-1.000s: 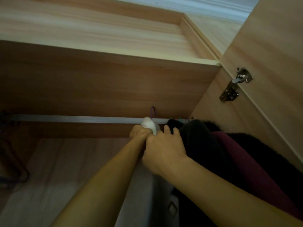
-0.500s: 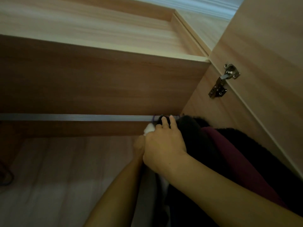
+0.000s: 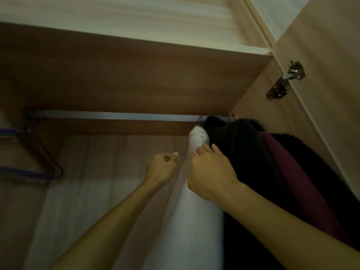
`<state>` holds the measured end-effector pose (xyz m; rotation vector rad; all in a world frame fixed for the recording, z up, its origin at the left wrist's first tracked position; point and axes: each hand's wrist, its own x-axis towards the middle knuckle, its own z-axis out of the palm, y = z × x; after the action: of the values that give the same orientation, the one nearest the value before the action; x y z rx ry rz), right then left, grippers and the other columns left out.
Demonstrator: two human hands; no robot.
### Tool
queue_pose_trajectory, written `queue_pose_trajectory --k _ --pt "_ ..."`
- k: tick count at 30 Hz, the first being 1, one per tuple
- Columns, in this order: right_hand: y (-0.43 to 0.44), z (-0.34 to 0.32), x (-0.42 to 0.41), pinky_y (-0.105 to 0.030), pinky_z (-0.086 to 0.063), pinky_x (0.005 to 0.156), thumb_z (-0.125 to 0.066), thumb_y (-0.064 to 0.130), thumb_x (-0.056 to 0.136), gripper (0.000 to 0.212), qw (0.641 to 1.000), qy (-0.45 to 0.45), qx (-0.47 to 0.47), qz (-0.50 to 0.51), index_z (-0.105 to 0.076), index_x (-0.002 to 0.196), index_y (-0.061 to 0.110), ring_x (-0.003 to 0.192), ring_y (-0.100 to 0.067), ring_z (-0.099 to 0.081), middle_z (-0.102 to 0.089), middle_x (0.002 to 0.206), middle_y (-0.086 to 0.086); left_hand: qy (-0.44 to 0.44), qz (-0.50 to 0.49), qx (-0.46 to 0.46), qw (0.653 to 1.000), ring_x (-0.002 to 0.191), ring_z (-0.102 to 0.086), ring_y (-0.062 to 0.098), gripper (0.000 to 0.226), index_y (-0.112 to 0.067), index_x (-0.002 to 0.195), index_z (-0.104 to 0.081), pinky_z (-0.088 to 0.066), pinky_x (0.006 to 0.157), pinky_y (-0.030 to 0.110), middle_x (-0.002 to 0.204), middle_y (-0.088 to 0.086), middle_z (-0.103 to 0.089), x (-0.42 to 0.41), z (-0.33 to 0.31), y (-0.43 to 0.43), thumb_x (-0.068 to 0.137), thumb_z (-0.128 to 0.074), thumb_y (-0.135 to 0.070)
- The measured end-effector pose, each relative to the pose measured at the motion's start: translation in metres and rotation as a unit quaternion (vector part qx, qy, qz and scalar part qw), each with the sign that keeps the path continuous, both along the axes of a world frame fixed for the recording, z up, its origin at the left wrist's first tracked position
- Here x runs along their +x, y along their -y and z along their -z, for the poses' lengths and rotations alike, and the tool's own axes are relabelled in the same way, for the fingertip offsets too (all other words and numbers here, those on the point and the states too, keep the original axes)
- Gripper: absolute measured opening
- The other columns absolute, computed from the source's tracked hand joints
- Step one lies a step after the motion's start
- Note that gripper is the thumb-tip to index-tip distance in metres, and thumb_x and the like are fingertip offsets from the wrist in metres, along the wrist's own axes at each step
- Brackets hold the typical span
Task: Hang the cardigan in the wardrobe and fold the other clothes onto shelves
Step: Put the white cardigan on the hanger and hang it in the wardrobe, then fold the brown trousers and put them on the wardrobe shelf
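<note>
Already, the cardigan (image 3: 198, 137) hangs inside the wardrobe (image 3: 124, 78).

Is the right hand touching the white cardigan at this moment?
Touching. In the head view the right hand lies directly on the white cardigan, just below the rail; no gap shows.

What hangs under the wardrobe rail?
The white cardigan, with a black garment and a maroon garment beside it; empty hangers far left. Fabric covers the clothes' own hangers.
</note>
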<state>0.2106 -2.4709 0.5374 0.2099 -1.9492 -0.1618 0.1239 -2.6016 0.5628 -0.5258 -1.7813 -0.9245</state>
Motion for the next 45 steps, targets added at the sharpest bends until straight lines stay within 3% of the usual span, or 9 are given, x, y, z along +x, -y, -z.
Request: queue_pose_trajectory --k 8,14,17,21,25,29,33,40,45 --pt "0.005 0.044 0.050 -0.031 -0.037 0.098 -0.044 0.024 0.092 0.037 0.988 0.016 0.002 -0.152 -0.052 0.127 0.014 0.113 -0.023 -0.049 -0.054 0.127 -0.008 -0.037 -0.063 -0.048 0.996 0.076 -0.059 0.014 0.024 -0.021 0.087 -0.065 -0.044 0.067 0.026 0.082 -0.005 -0.067 0.086 0.057 0.023 0.095 -0.049 -0.037" --pt "-0.010 0.096 0.083 -0.029 -0.046 0.081 -0.045 0.030 0.093 0.034 0.975 0.064 -0.045 -0.207 -0.054 0.124 0.019 0.102 -0.019 -0.055 -0.056 0.124 -0.002 -0.012 -0.080 -0.060 0.995 0.072 -0.059 0.011 0.023 -0.021 0.090 -0.065 -0.045 0.064 0.024 0.079 -0.007 -0.065 0.152 0.121 0.014 0.096 -0.047 -0.035" --pt "-0.021 0.128 0.103 -0.030 -0.047 0.083 -0.044 0.034 0.095 0.041 0.967 0.082 -0.070 -0.232 -0.049 0.133 0.020 0.105 -0.020 -0.057 -0.054 0.129 -0.001 0.040 -0.074 -0.066 0.994 0.067 -0.056 0.012 0.022 -0.023 0.084 -0.061 -0.043 0.060 0.023 0.073 -0.010 -0.060 0.183 0.155 0.016 0.097 -0.044 -0.031" --pt "-0.032 0.163 0.123 -0.032 -0.049 0.088 -0.044 0.034 0.096 0.043 0.958 0.120 -0.089 -0.246 -0.047 0.137 0.019 0.109 -0.021 -0.056 -0.052 0.135 -0.001 0.083 -0.101 -0.099 0.986 0.076 -0.055 0.006 0.024 -0.018 0.105 -0.065 -0.037 0.065 0.017 0.090 -0.009 -0.061 0.219 0.193 0.020 0.098 -0.045 -0.028" --pt "-0.040 0.190 0.142 -0.035 -0.050 0.087 -0.046 0.031 0.096 0.041 0.954 0.130 -0.100 -0.250 -0.051 0.134 0.015 0.107 -0.025 -0.058 -0.053 0.134 -0.005 0.084 -0.047 -0.076 0.992 0.073 -0.052 -0.017 0.015 -0.028 0.099 -0.062 -0.035 0.062 -0.003 0.084 -0.022 -0.058 0.249 0.222 0.018 0.098 -0.047 -0.024" --pt "-0.040 0.216 0.161 -0.031 -0.048 0.087 -0.048 0.031 0.096 0.039 0.948 0.146 -0.135 -0.247 -0.054 0.131 0.016 0.108 -0.024 -0.059 -0.054 0.133 -0.003 0.094 -0.026 -0.050 0.994 0.082 -0.052 -0.005 0.020 -0.023 0.108 -0.065 -0.035 0.068 -0.002 0.098 -0.013 -0.062 0.263 0.251 0.022 0.096 -0.049 -0.024" --pt "-0.032 0.237 0.182 -0.025 -0.042 0.096 -0.047 0.034 0.096 0.037 0.913 0.166 -0.234 -0.289 -0.055 0.130 0.019 0.116 -0.016 -0.055 -0.057 0.131 -0.001 0.127 0.037 -0.008 0.991 0.085 -0.061 0.004 0.020 -0.025 0.108 -0.065 -0.045 0.073 0.016 0.098 -0.009 -0.068 0.279 0.279 0.029 0.095 -0.051 -0.029" --pt "-0.020 0.294 0.227 -0.020 -0.043 0.096 -0.048 0.034 0.096 0.035 0.907 0.171 -0.303 -0.238 -0.058 0.127 0.022 0.114 -0.006 -0.055 -0.060 0.127 0.006 0.164 0.178 0.058 0.968 0.094 -0.059 0.000 0.018 -0.028 0.108 -0.065 -0.046 0.081 0.017 0.102 -0.014 -0.065 0.313 0.345 0.026 0.094 -0.054 -0.029" --pt "-0.034 0.372 0.291 -0.018 -0.043 0.096 -0.051 0.031 0.095 0.032 0.920 0.186 -0.323 -0.122 -0.060 0.125 0.022 0.113 -0.004 -0.057 -0.063 0.124 0.008 0.222 0.286 0.047 0.931 0.091 -0.058 -0.006 0.015 -0.030 0.104 -0.064 -0.040 0.078 0.004 0.098 -0.017 -0.065 0.338 0.412 -0.007 0.094 -0.054 -0.029"
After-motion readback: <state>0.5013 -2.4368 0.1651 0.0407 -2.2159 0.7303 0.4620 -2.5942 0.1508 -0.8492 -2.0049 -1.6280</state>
